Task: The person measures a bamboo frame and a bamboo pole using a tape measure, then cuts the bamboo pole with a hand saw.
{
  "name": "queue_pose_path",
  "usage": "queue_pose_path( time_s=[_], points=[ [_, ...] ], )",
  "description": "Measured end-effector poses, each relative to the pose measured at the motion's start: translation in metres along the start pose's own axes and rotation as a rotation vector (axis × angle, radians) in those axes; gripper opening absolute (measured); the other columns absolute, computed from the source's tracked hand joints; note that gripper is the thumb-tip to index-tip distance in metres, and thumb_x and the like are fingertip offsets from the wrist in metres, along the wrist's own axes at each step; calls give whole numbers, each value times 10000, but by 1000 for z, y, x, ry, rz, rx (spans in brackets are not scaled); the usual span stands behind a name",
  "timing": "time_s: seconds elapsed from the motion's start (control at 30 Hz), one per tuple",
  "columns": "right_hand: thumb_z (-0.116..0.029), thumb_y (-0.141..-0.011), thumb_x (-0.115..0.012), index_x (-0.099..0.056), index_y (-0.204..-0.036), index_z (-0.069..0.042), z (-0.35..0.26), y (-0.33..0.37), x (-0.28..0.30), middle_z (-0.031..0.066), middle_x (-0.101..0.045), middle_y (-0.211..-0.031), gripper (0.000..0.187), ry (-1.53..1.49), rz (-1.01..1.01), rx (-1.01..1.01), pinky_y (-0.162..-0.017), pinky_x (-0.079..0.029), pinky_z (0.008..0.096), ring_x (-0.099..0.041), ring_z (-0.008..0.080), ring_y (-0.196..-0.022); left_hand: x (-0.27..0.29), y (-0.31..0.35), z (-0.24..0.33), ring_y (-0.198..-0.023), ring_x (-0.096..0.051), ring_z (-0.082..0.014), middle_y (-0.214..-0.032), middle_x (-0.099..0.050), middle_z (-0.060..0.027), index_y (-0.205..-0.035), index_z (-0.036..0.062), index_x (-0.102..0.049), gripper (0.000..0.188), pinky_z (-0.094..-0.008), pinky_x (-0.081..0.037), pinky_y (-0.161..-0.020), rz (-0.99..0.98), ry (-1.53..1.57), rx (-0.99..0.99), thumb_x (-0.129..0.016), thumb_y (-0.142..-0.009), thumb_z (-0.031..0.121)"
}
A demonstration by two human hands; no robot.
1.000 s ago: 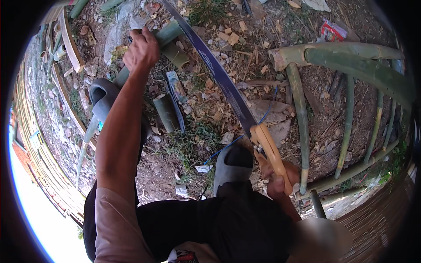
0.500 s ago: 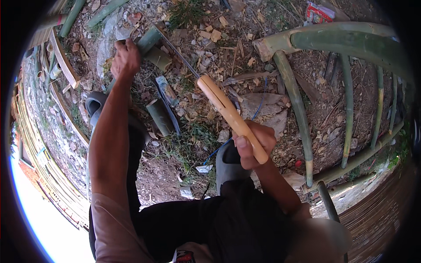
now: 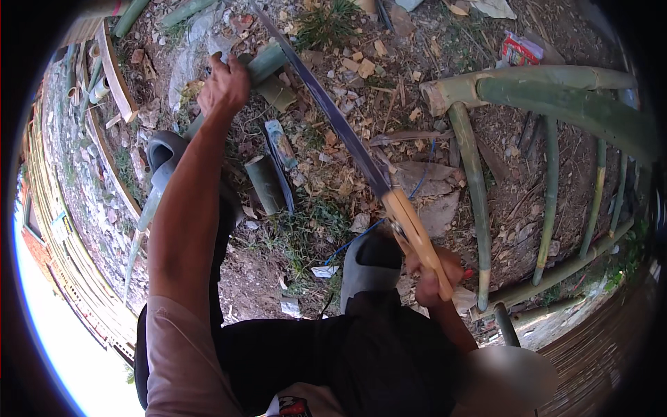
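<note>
My left hand (image 3: 226, 87) is wrapped round a green bamboo pole (image 3: 267, 61) near its far end, which points up and to the right. My right hand (image 3: 438, 272) grips the light wooden handle of a handsaw (image 3: 332, 115) at the lower right. The saw's long dark blade slants up and left, passing right beside the pole's cut end; whether it touches the bamboo I cannot tell. Just below the pole's end lies a short bamboo offcut (image 3: 278, 94).
At right stands a ladder-like bamboo frame (image 3: 472, 181) with a thick curved top pole. Another bamboo piece (image 3: 264, 184) lies between my feet, near a grey shoe (image 3: 365, 274). Wood chips and stones litter the ground. A red packet (image 3: 520, 50) lies at the far right.
My right hand has drawn the saw back, down and to the right, and more of the blade's broad side shows. My left hand keeps its hold while the whole view has shifted slightly.
</note>
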State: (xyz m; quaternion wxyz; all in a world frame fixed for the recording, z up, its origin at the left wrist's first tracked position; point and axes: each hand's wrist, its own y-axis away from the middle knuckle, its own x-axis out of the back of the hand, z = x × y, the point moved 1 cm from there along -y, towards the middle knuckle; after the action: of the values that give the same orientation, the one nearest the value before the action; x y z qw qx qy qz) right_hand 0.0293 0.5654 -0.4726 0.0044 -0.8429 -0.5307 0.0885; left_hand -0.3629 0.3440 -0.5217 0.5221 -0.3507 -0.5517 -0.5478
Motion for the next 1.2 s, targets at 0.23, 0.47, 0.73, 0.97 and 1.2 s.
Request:
queue_pose_path(
  time_s=[0.23, 0.47, 0.73, 0.97, 1.2],
  points=[
    [-143, -919, -560, -624, -777, 65, 25, -61, -26, 106, -615, -647, 260, 176, -94, -40, -461, -478, 317, -575, 172, -483, -10, 7, 13, -1292, -545, -474, -1350, -590, -319, -1524, 53, -330, 678, -498, -369, -1113, -60, 9, -8, -269, -1030, 514],
    [-197, -918, -595, -593, -733, 74, -15, 0, -1, 106, -582, -597, 328, -14, -28, -91, -465, -472, 307, -571, 163, -481, 3, 15, 3, -1266, -567, -471, -1328, -610, -308, -1505, 47, -355, 657, -513, -379, -1105, -62, -51, -38, -283, -1027, 492],
    [-97, -883, -597, -650, -831, 76, 11, -44, -35, 101, -621, -646, 188, 37, 6, -138, -507, -487, 287, -605, 163, -536, 2, 16, 2, -1249, -578, -470, -1313, -620, -302, -1493, 58, -386, 629, -512, -393, -1093, 13, 19, -59, -296, -1034, 479],
    [-131, -870, -605, -649, -838, 79, 13, -52, -34, 101, -641, -663, 217, 24, -23, -132, -492, -485, 280, -606, 157, -519, 2, 26, 9, -1138, -629, -505, -1181, -670, -323, -1447, 51, -396, 578, -531, -454, -1016, -39, 1, -37, -291, -1045, 452],
    [-136, -891, -576, -630, -829, 73, 7, -29, -35, 100, -631, -655, 225, 58, -48, -146, -450, -469, 282, -585, 153, -486, 1, 29, 4, -1163, -625, -477, -1220, -658, -317, -1449, 56, -414, 556, -518, -442, -1036, -14, 51, -62, -304, -1048, 426]
  ],
)
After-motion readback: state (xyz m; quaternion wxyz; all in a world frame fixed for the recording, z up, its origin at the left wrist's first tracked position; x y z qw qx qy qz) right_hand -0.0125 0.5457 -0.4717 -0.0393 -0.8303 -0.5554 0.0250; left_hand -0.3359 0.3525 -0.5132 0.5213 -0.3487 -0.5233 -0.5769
